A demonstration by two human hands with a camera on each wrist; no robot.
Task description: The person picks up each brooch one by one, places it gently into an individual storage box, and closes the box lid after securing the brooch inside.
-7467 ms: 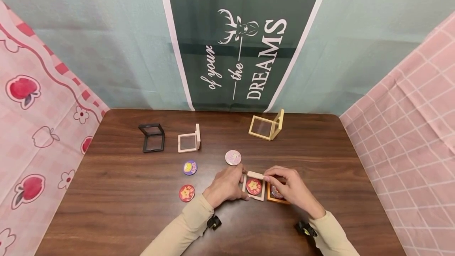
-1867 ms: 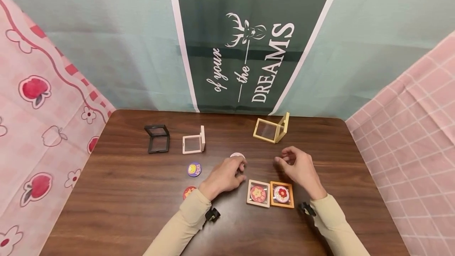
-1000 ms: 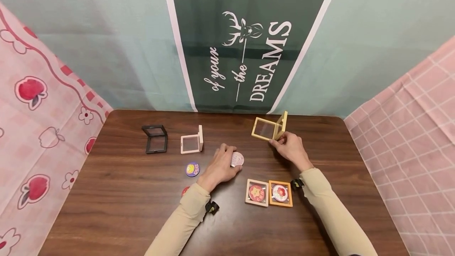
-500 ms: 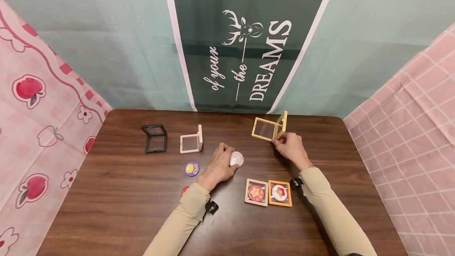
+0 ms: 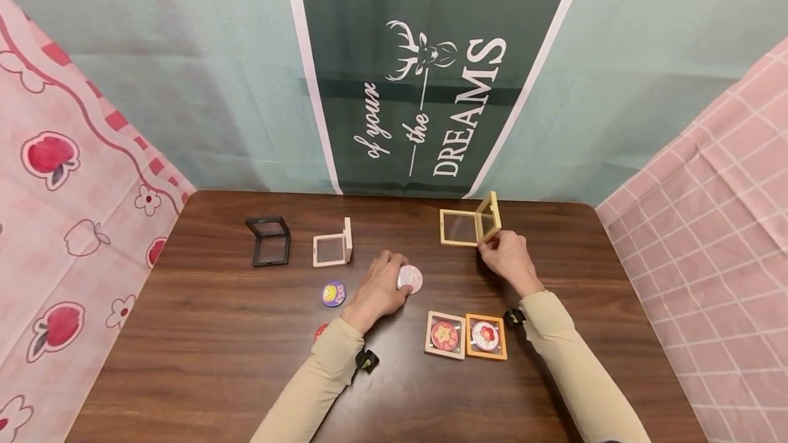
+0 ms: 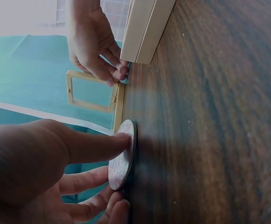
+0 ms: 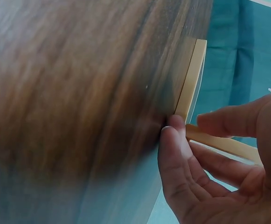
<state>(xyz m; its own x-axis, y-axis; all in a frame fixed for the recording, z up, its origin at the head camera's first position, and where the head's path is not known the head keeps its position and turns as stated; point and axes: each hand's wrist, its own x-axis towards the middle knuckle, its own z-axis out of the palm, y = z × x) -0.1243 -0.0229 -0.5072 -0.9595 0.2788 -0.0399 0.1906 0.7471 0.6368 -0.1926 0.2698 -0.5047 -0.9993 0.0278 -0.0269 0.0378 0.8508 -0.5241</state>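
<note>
My left hand (image 5: 377, 289) pinches a round pale pink button badge (image 5: 410, 279) between thumb and fingers at mid-table. In the left wrist view the badge (image 6: 122, 156) leans on edge to the camera, thumb across its face. At the back right, my right hand (image 5: 508, 258) has its fingertips on the hinge corner of a yellow display frame (image 5: 458, 227), whose lid stands raised. The right wrist view shows thumb and fingers (image 7: 172, 154) around the base of that lid (image 7: 226, 143). Nothing lies in the yellow frame.
A closed pale pink frame (image 5: 445, 354) with a red star badge and a closed orange frame (image 5: 486, 355) with a flower badge lie in front. Open black (image 5: 271, 250) and pink (image 5: 330, 250) frames stand back left. A purple badge (image 5: 333, 294) and a red badge (image 5: 320, 331), partly sleeve-covered, lie left.
The front pink frame's lid has come down over its star badge. My left hand moved to the pale pink badge, my right to the yellow frame, which has turned slightly and shifted right.
</note>
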